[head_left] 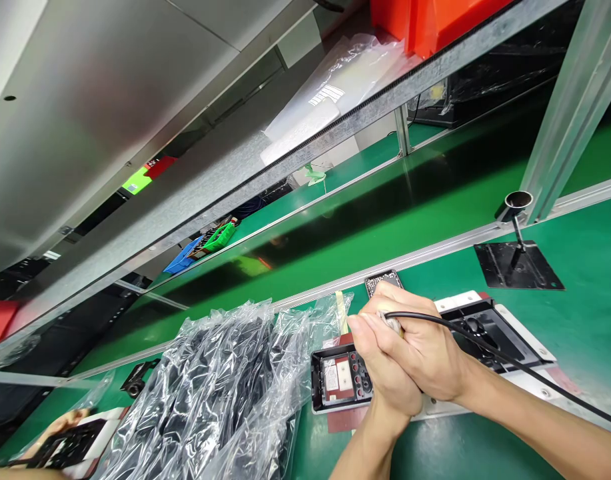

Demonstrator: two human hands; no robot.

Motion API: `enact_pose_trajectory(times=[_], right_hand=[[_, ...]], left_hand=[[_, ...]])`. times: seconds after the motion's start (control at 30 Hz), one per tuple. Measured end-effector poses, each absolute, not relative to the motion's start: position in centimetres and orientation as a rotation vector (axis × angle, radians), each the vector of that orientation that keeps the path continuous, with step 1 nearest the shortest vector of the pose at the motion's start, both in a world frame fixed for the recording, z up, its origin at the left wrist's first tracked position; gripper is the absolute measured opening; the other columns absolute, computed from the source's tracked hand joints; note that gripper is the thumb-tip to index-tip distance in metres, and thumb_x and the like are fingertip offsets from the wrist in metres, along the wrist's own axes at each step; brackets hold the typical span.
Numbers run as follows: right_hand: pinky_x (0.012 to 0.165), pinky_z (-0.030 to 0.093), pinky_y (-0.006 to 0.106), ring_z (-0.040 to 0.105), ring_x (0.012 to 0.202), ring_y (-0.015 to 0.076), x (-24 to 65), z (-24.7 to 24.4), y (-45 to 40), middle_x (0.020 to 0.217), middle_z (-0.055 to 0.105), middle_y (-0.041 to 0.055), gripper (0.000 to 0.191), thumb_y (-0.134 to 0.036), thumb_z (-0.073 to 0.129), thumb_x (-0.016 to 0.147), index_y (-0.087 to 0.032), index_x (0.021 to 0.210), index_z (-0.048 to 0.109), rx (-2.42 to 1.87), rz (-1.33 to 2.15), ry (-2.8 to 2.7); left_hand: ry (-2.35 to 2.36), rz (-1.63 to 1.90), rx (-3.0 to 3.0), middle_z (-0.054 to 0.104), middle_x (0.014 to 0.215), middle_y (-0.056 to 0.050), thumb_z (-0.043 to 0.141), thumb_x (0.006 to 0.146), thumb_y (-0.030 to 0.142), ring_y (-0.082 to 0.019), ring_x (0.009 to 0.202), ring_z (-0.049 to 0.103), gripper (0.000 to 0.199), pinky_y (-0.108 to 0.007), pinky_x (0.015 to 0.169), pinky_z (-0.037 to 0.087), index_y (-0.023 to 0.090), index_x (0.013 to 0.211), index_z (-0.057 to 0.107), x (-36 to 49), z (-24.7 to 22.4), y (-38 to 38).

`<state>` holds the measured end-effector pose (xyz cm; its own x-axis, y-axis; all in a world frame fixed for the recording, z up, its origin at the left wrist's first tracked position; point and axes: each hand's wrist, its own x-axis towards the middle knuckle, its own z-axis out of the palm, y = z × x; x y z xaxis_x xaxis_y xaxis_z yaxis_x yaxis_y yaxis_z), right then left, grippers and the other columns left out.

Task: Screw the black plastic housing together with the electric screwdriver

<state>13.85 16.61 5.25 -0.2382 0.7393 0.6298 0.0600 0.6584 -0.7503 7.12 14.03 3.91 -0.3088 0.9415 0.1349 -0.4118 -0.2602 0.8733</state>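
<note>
My left hand and my right hand are clasped together, fingers closed around a corded tool. Only its pale, wrapped top end shows; the body is hidden in my grip. A black cable leaves that end and runs over my right forearm to the right edge. Beneath my hands and to their left lies an open black plastic housing with a label and round holes inside. Partly behind my right hand, another black housing part rests in a white fixture.
Beyond my hands is a small tray of screws. A black stand with a ring stands at the right. Bagged black parts cover the bench at left. Another person's hand is at the far left. A metal shelf crosses overhead.
</note>
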Motion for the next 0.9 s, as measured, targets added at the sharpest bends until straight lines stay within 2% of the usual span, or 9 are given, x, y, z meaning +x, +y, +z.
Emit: enact_pose_trajectory(times=[0.23, 0.57, 0.77, 0.9], right_hand=[[0.065, 0.041, 0.032, 0.050, 0.070, 0.0143, 13.84, 5.13, 16.61, 0.074, 0.056, 0.0019, 0.039, -0.036, 0.046, 0.105, -0.019, 0.074, 0.064, -0.664, 0.748, -1.709], [0.067, 0.043, 0.031, 0.053, 0.072, 0.0140, 13.99, 5.21, 16.58, 0.076, 0.059, 0.0013, 0.034, -0.034, 0.048, 0.104, -0.020, 0.077, 0.064, -0.649, 0.772, -1.697], [0.066, 0.044, 0.031, 0.053, 0.073, 0.0147, 13.74, 5.33, 16.64, 0.076, 0.061, 0.0017, 0.034, -0.033, 0.047, 0.104, -0.020, 0.077, 0.064, -0.642, 0.764, -1.699], [0.065, 0.043, 0.031, 0.052, 0.071, 0.0145, 14.12, 5.28, 16.67, 0.074, 0.059, 0.0016, 0.037, -0.033, 0.046, 0.105, -0.020, 0.075, 0.062, -0.663, 0.725, -1.715]], left_hand=[[0.961, 1.727, 0.938, 0.040, 0.069, 0.000, 0.043, 0.096, 0.075, -0.015, 0.064, 0.034, 0.060, -0.030, 0.063, 0.038, 0.022, 0.068, 0.043, 6.78, 3.49, 14.06], [0.949, 1.756, 0.923, 0.038, 0.066, 0.002, 0.048, 0.094, 0.076, -0.014, 0.061, 0.032, 0.061, -0.029, 0.060, 0.036, 0.022, 0.066, 0.040, 7.17, 4.00, 14.16], [0.909, 1.717, 0.940, 0.043, 0.070, 0.000, 0.044, 0.097, 0.074, -0.016, 0.065, 0.037, 0.060, -0.029, 0.064, 0.039, 0.021, 0.069, 0.046, 6.88, 3.78, 14.02], [0.924, 1.711, 0.927, 0.044, 0.068, 0.000, 0.046, 0.094, 0.077, -0.015, 0.064, 0.038, 0.062, -0.030, 0.065, 0.043, 0.022, 0.067, 0.044, 7.45, 3.78, 14.15]])
